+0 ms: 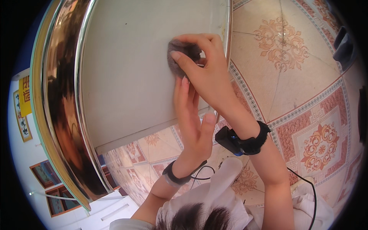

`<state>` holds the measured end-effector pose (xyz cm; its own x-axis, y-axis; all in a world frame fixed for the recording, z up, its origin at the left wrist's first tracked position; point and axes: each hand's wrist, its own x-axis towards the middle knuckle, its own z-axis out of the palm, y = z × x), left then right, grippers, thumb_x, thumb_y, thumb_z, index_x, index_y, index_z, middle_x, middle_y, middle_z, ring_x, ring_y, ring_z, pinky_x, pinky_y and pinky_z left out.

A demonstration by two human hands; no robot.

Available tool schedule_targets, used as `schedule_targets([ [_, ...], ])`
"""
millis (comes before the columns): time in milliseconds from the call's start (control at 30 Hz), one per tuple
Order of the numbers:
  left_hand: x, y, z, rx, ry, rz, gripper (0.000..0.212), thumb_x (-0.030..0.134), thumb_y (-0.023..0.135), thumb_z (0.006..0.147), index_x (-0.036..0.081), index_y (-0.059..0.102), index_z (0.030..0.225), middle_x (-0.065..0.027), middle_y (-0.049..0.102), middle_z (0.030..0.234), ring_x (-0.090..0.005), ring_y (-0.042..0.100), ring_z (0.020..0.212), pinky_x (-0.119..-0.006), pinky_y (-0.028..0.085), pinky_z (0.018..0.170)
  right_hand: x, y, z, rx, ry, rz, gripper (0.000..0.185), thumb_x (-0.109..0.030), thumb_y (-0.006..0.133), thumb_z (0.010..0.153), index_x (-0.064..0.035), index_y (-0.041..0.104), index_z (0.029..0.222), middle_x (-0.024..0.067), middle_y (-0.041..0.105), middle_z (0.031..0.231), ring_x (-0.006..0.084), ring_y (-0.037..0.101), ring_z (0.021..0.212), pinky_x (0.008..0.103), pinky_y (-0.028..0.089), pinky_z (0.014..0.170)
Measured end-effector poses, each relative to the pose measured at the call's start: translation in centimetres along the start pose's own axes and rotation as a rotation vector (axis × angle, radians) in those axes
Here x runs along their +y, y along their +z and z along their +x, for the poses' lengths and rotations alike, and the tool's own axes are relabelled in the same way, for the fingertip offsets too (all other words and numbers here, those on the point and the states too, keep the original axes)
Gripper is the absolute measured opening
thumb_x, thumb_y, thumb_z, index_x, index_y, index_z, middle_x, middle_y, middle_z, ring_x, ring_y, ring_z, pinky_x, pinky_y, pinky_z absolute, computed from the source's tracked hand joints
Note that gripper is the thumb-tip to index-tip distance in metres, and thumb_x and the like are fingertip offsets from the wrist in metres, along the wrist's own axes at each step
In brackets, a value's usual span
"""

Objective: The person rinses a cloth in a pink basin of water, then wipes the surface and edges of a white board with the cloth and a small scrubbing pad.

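A dark grey, fuzzy pad (175,63) is pinched between the thumb and fingers of my right hand (208,63). I cannot tell whether it is cloth or a scouring pad. It lies close against a pale grey, flat panel (129,69). Just below it is my left hand (192,120), its fingers extended along the panel and its thumb apart. The left fingertips reach the pad's lower edge, partly hidden behind the right hand. A small dark speck (126,24) marks the panel's upper part.
Polished metal trim (77,66) borders the panel on the left, and a narrow metal edge (229,34) on the right. Patterned floor tiles (319,146) spread beyond. A black strap with a device (244,141) circles my right wrist; a black cable (312,189) hangs nearby.
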<state>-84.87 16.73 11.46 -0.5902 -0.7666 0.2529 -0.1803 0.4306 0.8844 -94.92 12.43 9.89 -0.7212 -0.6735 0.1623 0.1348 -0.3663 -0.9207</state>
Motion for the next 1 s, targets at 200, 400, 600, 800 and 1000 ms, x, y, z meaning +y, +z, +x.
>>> schedule_targets([
  [200, 0.6, 0.5, -0.1, 0.042, -0.033, -0.07, 0.065, 0.028, 0.042, 0.092, -0.002, 0.009, 0.14, -0.0224, 0.018, 0.144, -0.0293, 0.026, 0.132, -0.041, 0.021, 0.107, -0.8, -0.3, 0.2, -0.051, 0.016, 0.02, 0.024, -0.013, 0.065, 0.078, -0.006, 0.059, 0.101, 0.0051, 0.052, 0.097, 0.0151, 0.054, 0.088, 0.0266, 0.047, 0.07],
  [400, -0.6, -0.1, -3.3, 0.049, -0.01, -0.067, 0.071, 0.021, 0.046, 0.088, -0.001, 0.004, 0.141, -0.0216, 0.005, 0.146, -0.0328, 0.017, 0.134, -0.044, 0.017, 0.107, -0.7, 0.0, -3.0, -0.089, 0.077, 0.049, 0.021, -0.005, 0.063, 0.078, -0.0022, 0.056, 0.097, 0.0064, 0.054, 0.095, 0.0147, 0.055, 0.081, 0.0271, 0.047, 0.07],
  [600, -0.7, -0.1, -3.0, 0.05, 0.0, 0.008, 0.08, 0.04, 0.045, 0.089, -0.003, 0.002, 0.141, -0.0211, 0.012, 0.146, -0.0294, 0.022, 0.133, -0.04, 0.019, 0.107, -1.2, 0.6, -2.3, 0.04, 0.037, 0.104, 0.011, -0.001, 0.059, 0.074, 0.0008, 0.058, 0.086, 0.0128, 0.054, 0.086, 0.0274, 0.056, 0.075, 0.0343, 0.046, 0.066],
  [800, 0.3, 0.9, -0.7, 0.117, -0.029, -0.004, 0.086, 0.048, 0.047, 0.086, -0.004, 0.004, 0.14, -0.019, 0.014, 0.146, -0.0288, 0.023, 0.133, -0.04, 0.021, 0.107, -1.6, 0.9, -0.3, 0.033, 0.015, 0.104, 0.009, -0.002, 0.061, 0.076, 0.0015, 0.061, 0.084, 0.006, 0.057, 0.083, 0.0135, 0.057, 0.076, 0.0258, 0.046, 0.067],
  [1000, 0.5, 0.0, -4.3, 0.22, -0.101, -0.047, 0.094, 0.058, 0.049, 0.082, -0.004, 0.009, 0.14, -0.0167, 0.021, 0.144, -0.0277, 0.028, 0.131, -0.039, 0.024, 0.105, -2.5, 1.3, -3.3, -0.017, -0.061, 0.108, 0.005, 0.0, 0.061, 0.076, 0.0013, 0.061, 0.08, 0.0074, 0.056, 0.081, 0.0153, 0.056, 0.071, 0.0263, 0.045, 0.064],
])
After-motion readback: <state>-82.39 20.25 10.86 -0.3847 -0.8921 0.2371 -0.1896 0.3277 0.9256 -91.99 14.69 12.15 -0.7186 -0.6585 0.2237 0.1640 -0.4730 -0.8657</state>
